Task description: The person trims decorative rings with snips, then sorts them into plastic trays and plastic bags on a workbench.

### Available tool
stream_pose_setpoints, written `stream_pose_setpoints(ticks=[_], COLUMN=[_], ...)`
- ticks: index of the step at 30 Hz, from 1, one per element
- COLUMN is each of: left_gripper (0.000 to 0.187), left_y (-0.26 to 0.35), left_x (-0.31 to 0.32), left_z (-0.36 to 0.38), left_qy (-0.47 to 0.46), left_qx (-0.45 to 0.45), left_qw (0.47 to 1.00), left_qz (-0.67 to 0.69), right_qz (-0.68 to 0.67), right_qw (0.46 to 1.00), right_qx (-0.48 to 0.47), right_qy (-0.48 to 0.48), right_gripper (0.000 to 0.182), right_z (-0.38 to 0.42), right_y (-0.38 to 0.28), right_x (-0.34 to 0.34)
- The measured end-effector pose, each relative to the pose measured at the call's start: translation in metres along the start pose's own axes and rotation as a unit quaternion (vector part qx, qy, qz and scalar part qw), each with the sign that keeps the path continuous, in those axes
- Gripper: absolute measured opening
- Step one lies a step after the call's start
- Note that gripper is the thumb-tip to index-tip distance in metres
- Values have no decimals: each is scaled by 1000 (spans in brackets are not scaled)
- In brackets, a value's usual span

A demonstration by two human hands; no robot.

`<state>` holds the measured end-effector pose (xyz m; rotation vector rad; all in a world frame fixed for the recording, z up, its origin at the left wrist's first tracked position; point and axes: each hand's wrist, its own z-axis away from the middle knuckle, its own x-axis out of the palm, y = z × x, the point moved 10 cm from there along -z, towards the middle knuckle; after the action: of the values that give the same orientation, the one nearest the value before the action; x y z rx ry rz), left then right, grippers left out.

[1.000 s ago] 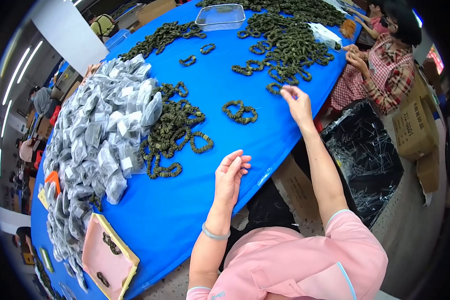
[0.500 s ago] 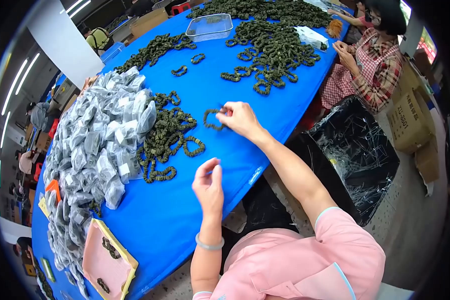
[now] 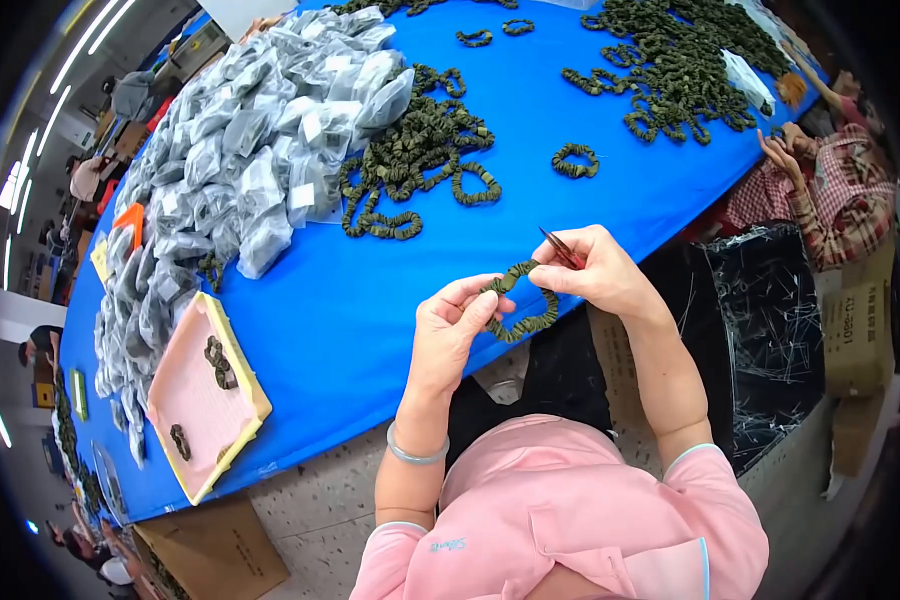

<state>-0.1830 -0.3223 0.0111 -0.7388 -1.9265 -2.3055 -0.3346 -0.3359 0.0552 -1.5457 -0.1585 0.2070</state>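
Note:
A ruffled dark green fabric ring (image 3: 532, 326) hangs between my two hands above the table's near edge. My left hand (image 3: 455, 325) pinches its left side between thumb and fingers. With thumb and fingertips, my right hand (image 3: 595, 272) holds the ring's upper part, and a small pointed tool with red handles (image 3: 562, 248) is tucked in the same hand. Another green ring (image 3: 576, 160) lies alone on the blue tabletop beyond my right hand. A pile of green rings (image 3: 410, 150) is ahead of my left hand, beside many grey plastic packets (image 3: 240, 130).
A pink-lined tray (image 3: 205, 400) with a few rings sits at the left near edge. More rings (image 3: 680, 60) are heaped at the far right, near a person in a checked shirt (image 3: 850, 190). A black bin (image 3: 770, 330) stands right of my arm.
The view has shifted. My hands have come together on one green ring held near my body. The pointed tool now shows clearly in my right hand. My left hand has closed on the ring.

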Motion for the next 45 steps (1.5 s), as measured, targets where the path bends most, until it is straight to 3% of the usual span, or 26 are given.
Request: stream_pose_setpoints(ticks=[3, 13, 19, 23, 28, 33, 43, 45], left_gripper=[25, 22, 20, 15, 13, 14, 22, 23], left_y=[-13, -33, -35, -29, -14, -4, -3, 3], left_x=[6, -2, -1, -1, 10, 20, 21, 20], left_z=[-5, -15, -11, -9, -4, -2, 1, -3], left_qy=[-47, 9, 15, -36, 12, -21, -26, -7], left_qx=[-46, -82, -118, -71, -43, 36, 66, 94], left_qw=[998, 981, 969, 997, 999, 987, 978, 969], left_qz=[-6, 174, 216, 24, -26, -153, -194, -228], right_qz=[-49, -84, -101, 40, 80, 61, 43, 109], right_qw=[999, 996, 994, 996, 980, 978, 980, 980], right_qx=[-3, 28, 41, -75, -171, -183, -177, -157], right_qy=[-7, -13, -33, 1, 70, 80, 76, 62], right_gripper=[11, 10, 9, 19, 32, 36, 35, 35], right_z=[-3, -10, -10, -9, -3, 0, 2, -1], right_y=[8, 38, 41, 21, 3, 4, 9, 10], right_x=[-3, -1, 6, 3, -3, -1, 0, 0])
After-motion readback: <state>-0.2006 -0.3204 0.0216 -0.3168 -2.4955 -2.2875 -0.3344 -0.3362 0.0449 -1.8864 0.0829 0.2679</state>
